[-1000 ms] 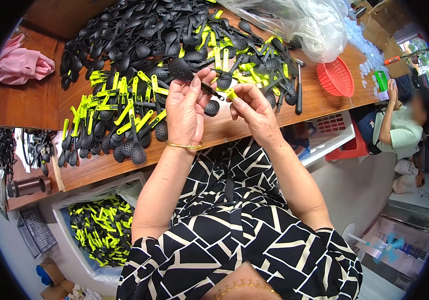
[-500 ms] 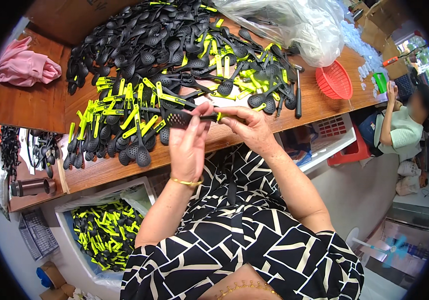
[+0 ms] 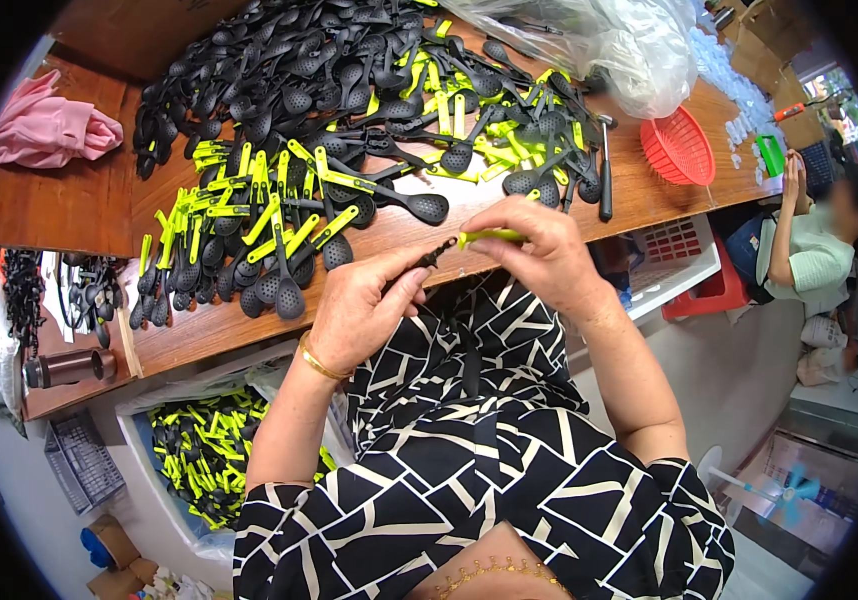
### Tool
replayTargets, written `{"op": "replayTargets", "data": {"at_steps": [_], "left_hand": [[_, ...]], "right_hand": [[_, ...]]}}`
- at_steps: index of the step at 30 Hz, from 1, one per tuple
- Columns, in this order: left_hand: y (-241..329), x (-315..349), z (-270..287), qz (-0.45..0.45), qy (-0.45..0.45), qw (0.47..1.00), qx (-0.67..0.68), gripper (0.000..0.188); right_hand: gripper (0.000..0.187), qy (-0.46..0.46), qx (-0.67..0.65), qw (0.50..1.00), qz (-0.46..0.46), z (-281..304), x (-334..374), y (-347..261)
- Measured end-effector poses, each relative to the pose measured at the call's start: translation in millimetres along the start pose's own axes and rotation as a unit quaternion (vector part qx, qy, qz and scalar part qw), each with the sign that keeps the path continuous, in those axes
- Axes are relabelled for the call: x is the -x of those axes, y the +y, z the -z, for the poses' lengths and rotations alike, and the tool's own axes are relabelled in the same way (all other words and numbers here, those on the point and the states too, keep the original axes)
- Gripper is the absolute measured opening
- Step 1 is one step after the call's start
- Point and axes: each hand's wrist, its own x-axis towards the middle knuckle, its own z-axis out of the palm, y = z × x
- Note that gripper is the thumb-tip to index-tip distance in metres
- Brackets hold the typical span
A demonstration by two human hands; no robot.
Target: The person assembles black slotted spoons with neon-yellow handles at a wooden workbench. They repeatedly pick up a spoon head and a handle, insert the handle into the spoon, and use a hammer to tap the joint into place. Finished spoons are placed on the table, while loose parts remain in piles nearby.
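Close to the table's front edge, my left hand (image 3: 364, 305) is closed round a black slotted or perforated spoon, its bowl mostly hidden by my fingers; only the dark neck (image 3: 437, 252) shows. My right hand (image 3: 546, 252) pinches a lime-green handle (image 3: 497, 235), which meets the black neck between my hands. Whether the two are fully joined, I cannot tell. Just beyond lies a black spoon (image 3: 427, 207) with a green handle. Left of it, finished-looking green-handled spoons (image 3: 289, 296) are heaped with bowls toward the front edge.
A large pile of black spoon heads (image 3: 294, 98) covers the wooden table's back. At right are a hammer (image 3: 605, 185), a red basket (image 3: 676, 150) and clear plastic film (image 3: 639, 70). A bin of green-and-black spoons (image 3: 204, 455) stands below left. Another person (image 3: 814, 240) sits far right.
Both hands have come nearer to me and drawn slightly apart. My left hand now wraps the spoon, whose perforated bowl showed before. My right hand still holds the green handle.
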Motion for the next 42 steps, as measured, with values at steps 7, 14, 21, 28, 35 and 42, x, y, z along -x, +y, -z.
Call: {"op": "replayTargets", "data": {"at_steps": [7, 14, 21, 28, 35, 42], "left_hand": [[0, 2, -8, -0.035, 0.031, 0.999, -0.011, 0.026], [1, 1, -2, -0.091, 0.052, 0.988, -0.109, 0.027], [0, 0, 2, -0.127, 0.061, 0.977, -0.160, 0.027], [-9, 2, 4, -0.093, 0.054, 0.988, -0.107, 0.025], [-6, 2, 8, -0.120, 0.049, 0.977, -0.169, 0.025], [-8, 4, 3, -0.068, 0.032, 0.992, -0.102, 0.025]], "right_hand": [[0.019, -0.086, 0.053, 0.994, 0.039, 4, -11, -11], [0.015, -0.110, 0.003, 0.994, 0.023, -3, -20, -3], [0.016, -0.105, 0.000, 0.994, 0.036, -9, -23, 1], [0.016, -0.127, 0.008, 0.991, 0.033, -7, -25, -1], [0.016, -0.099, -0.020, 0.995, 0.010, -15, -20, 0], [0.018, -0.113, -0.006, 0.993, 0.024, -12, -23, -1]]}}
